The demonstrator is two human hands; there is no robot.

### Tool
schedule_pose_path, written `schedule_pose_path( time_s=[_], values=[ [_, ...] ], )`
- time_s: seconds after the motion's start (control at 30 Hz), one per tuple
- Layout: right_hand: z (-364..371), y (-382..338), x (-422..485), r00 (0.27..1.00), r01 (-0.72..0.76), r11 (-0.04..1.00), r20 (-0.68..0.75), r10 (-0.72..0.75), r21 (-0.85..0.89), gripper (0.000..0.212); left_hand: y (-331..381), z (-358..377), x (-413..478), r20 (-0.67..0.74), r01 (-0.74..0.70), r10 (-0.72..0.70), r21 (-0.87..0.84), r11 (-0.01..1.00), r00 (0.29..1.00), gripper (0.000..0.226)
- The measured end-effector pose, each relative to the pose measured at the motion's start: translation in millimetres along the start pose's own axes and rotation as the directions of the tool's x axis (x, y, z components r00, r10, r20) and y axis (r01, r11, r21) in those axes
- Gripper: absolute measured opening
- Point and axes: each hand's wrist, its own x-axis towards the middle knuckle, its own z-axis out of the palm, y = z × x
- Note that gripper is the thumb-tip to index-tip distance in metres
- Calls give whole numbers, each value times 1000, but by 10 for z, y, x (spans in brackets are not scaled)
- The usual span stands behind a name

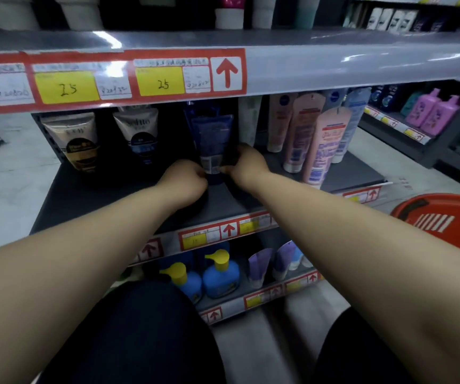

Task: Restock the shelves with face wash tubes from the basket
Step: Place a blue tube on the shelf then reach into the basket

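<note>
A dark blue face wash tube (211,139) stands cap-down on the dark middle shelf (129,200), with more blue tubes behind it. My left hand (186,176) grips its lower left side near the cap. From the right, my right hand (247,162) holds the lower part of the same tube. The red basket (445,220) sits on the floor at the right edge; what it holds is hidden.
Black-and-gold and silver-blue tubes (137,134) stand left of my hands; pink and white tubes (323,145) crowd the right. The upper shelf edge (361,67) with yellow price tags overhangs close above. Blue pump bottles (220,275) fill the shelf below.
</note>
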Motion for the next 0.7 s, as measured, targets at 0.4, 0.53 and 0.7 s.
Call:
schedule_pose_path(
  time_s=[0.4, 0.53, 0.7],
  values=[
    [-1290, 997, -1453, 973, -128, 917, -226, 43, -378, 38, 1510, 1043, -667, 289, -595, 527, 258, 761, 799, 25],
    [-1728, 1631, -2039, 946, -305, 817, -251, 203, -489, 42, 2010, 1642, -941, 418, -729, 609, 242, 640, 674, 42],
    [-2025, 2290, -2623, 883, -458, 699, -196, 426, -549, 59, 2505, 2402, -1247, 539, -823, 629, 272, 499, 560, 52]
  ],
)
